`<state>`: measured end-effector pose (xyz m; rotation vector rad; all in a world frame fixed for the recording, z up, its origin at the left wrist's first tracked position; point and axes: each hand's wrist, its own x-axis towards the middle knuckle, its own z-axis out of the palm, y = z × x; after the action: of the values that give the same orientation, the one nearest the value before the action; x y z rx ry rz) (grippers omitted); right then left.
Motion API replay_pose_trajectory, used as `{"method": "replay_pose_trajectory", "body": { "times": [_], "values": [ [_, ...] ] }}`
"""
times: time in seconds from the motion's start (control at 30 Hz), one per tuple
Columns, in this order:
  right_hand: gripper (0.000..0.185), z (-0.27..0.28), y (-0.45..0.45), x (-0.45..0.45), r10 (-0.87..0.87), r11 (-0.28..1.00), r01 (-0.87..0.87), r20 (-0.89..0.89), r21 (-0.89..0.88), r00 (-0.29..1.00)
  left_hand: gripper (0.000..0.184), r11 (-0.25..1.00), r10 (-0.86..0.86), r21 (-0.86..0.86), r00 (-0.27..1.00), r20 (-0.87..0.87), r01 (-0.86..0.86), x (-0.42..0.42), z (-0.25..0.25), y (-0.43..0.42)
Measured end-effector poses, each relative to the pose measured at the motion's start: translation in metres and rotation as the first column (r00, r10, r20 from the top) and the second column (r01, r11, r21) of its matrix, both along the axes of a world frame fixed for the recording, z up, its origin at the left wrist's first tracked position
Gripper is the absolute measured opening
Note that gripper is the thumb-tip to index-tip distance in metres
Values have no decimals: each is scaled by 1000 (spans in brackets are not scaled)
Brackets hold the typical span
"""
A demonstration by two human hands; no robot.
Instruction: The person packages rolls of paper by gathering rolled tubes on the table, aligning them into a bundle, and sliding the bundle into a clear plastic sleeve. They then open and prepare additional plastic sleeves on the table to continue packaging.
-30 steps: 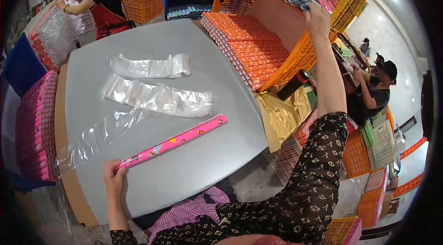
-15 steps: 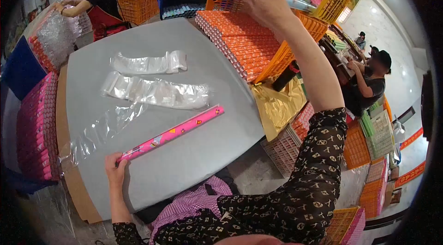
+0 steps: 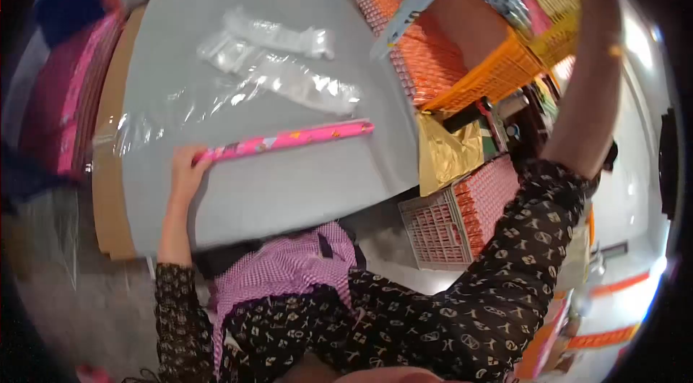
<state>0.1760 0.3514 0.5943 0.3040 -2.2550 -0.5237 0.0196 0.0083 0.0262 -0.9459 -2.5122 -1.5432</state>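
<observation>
On the grey table (image 3: 289,188) lies a pink patterned paper roll (image 3: 289,139), slightly slanted. My left hand (image 3: 189,168) is closed around its left end, thumb on top. Behind the roll lie two crumpled strips of clear plastic bags (image 3: 303,83). My right forearm (image 3: 588,80) reaches up past the top right edge, so that hand is cut off from sight. A light blue roll (image 3: 415,11), smeared by motion, slants over the table's back right corner. Its upper end runs out of the frame, and what holds it is hidden.
Orange patterned rolls (image 3: 433,58) are stacked beside an orange crate (image 3: 498,72) at the back right. Gold foil (image 3: 447,155) hangs by the table's right edge, above a pale crate (image 3: 437,235) of red-patterned rolls. Pink rolls (image 3: 76,116) stand at the left.
My right hand has risen from the blue rolls out of view, and a blue roll now slants over the table corner. The camera has tilted. My left hand still holds the pink roll.
</observation>
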Motion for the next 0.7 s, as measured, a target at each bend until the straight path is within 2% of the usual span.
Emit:
{"method": "replay_pose_trajectory", "body": {
  "times": [0.03, 0.07, 0.1, 0.13, 0.17, 0.2, 0.3, 0.37, 0.4, 0.47, 0.5, 0.6, 0.7],
  "values": [
    [36, -4, -7, 18, 99, 608, -124, -80, -784, 992, 18, 998, -60, -6, 996, 63, 61, -10, -11, 0],
    [37, -1, 32, 20, 117, 383, -138, -99, -913, 988, 17, 999, 14, 48, 996, 90, -19, 4, 11, 3],
    [38, -5, 80, 24, 143, 263, -99, -63, -960, 988, 17, 999, -42, 13, 997, -64, 43, -5, 4, 0],
    [39, -21, 122, 29, 160, 135, -53, -31, -989, 987, 18, 999, -26, 30, 1000, -13, 26, -9, -8, 3],
    [41, -48, 163, 39, 170, 2, -6, -6, -1000, 985, 22, 998, -56, 1, 998, 36, 56, -7, 2, 1],
    [38, -88, 184, 51, 165, -123, 6, -14, -992, 986, 21, 997, -74, 3, 996, 42, 74, -14, -10, 1],
    [29, -261, 221, 102, 112, -484, 5, -56, -875, 992, 20, 999, -26, 47, 999, -22, 27, -7, -5, -2],
    [21, -383, 215, 116, -48, -704, -100, -93, -703, 994, 21, 991, -78, 113, 991, 110, 66, -10, -12, -3],
    [20, -443, 226, 121, -63, -824, -94, -75, -558, 995, 21, 995, -52, 96, 992, 117, 41, -11, -12, -4],
    [23, -526, 195, 130, -125, -885, -64, 103, -462, 987, 24, 996, -88, 19, 994, 60, 87, -13, -10, -6],
    [24, -555, 182, 123, -260, -885, -145, 211, -443, 942, 24, 997, -71, 6, 996, 59, 71, -13, -8, -6],
    [23, -587, 148, 108, -199, -916, -79, 274, -394, 941, 21, 995, -103, -16, 994, -43, 102, -15, -8, -8],
    [24, -595, 143, 90, -228, -894, -93, 267, -437, 936, 21, 987, -153, -32, 985, 77, 155, -19, -10, -8]
  ]
}}
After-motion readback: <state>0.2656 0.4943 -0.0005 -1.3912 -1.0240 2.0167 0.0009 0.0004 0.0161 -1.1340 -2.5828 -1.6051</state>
